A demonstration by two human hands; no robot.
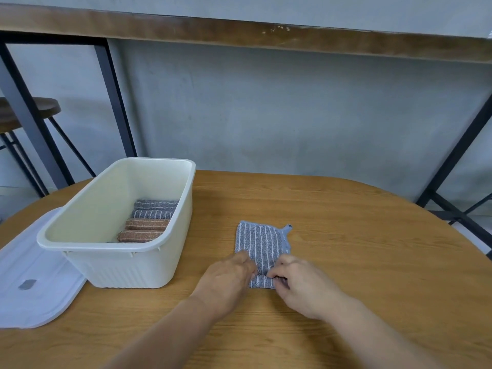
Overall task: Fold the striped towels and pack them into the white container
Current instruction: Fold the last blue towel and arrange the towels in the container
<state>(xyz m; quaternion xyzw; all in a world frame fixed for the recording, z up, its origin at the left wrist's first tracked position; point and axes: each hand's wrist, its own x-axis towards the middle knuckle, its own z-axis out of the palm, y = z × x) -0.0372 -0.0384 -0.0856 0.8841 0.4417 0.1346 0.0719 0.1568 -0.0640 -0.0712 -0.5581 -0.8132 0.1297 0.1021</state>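
Nearest the camera, two bare forearms reach out over the wooden bench [346, 222] and meet at the near edge of a grey-blue striped towel [262, 245]. The left hand [229, 280] lies on the towel's near left corner with its fingers curled down over the cloth; whether it grips or merely presses cannot be told from this angle. The right hand [298, 283] has its fingertips bent in and pinching the near edge, apparently lifting a small ridge of fabric. Judging by this, both hands work the same edge so that the next fold starts evenly across the towel's width rather than skewing to one side.

The towel lies flat, already narrowed to a small rectangle, with a hanging loop [287, 228] sticking out at its far right corner. It sits just right of the white container [183, 209] and apart from it, probably so that the finished bundle needs only a short carry.

Inside the container, against its right wall, four folded towels stand side by side: two grey striped ones [154, 209] farther off and two orange striped ones [145, 229] nearer. The left part of the container shows free space for more. A white lid [34, 283] lies on the bench to the left, partly under the container, out of the way of packing.
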